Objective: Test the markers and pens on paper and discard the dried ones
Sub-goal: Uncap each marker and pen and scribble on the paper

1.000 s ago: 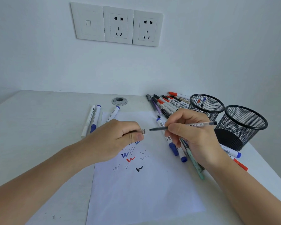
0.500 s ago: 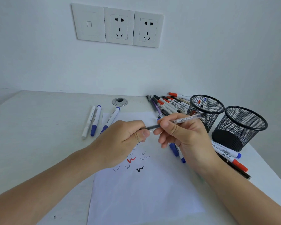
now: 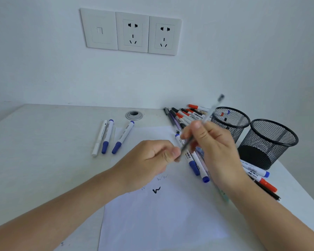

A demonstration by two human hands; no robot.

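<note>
Okay, tabletop [image 3: 43, 151] first: white, pushed against the wall. The paper [image 3: 161, 223] lies flat on it in front of me. Two black mesh cups [image 3: 268, 142] stand at right, close together, and the farther one shows red and blue bits through the mesh. An untested-looking marker pile [image 3: 187, 115] sits behind the paper. Three markers [image 3: 107, 136] lie apart at left, side by side.

The step, as I read it, is cap work on the clear pen [image 3: 211, 110], either pulling it off or pushing it on. I can't tell which. To do it well, I'd keep both hands close, line the barrel up with the left pinch, and move along the barrel, not sideways. The tip should stay off skin until it meets paper.

The right hand [image 3: 212, 147] is raised above the paper's right edge, with its fingers [image 3: 198, 126] wrapped round the pen mid-barrel. The pen slants with its back end up toward the wall and its tip end down-left, and it's blurred. The left hand [image 3: 149, 160] hovers over the paper, knuckles up and fingers curled. Its thumb and forefinger pinch at the pen's lower end. I can't make out a cap there.

The scribbles [image 3: 156, 190] are small and partly hidden under the left wrist.
</note>
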